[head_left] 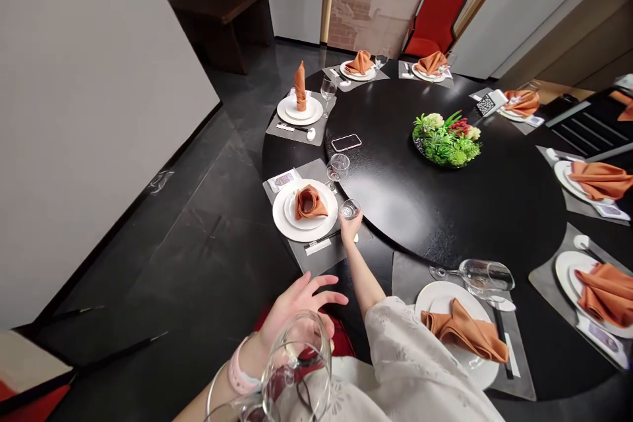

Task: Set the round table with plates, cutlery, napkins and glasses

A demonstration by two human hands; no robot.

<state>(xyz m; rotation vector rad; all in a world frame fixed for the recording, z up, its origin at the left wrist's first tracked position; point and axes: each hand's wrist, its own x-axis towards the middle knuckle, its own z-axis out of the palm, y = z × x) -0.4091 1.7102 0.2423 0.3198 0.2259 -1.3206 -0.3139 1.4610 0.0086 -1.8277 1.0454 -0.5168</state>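
Note:
My right hand (pixel 350 227) reaches out over the table, its fingers around a small clear glass (pixel 350 209) at the right edge of a place setting. Just behind that glass stands a stemmed wine glass (pixel 338 167). To its left, a white plate (pixel 281 219) carries a rolled orange napkin (pixel 310 202). Low in the view is my left hand (pixel 301 306), with a pink band on the wrist and several fingers stretched out. It carries clear wine glasses (pixel 297 379) close to my body; their stems and my grip on them are partly hidden.
Several settings with orange napkins ring the round black table (pixel 386 290). A wine glass (pixel 487 277) lies on its side at the near right setting. On the turntable (pixel 390 178) are a phone (pixel 347 143) and a flower arrangement (pixel 448 138). A red chair (pixel 435 20) stands behind.

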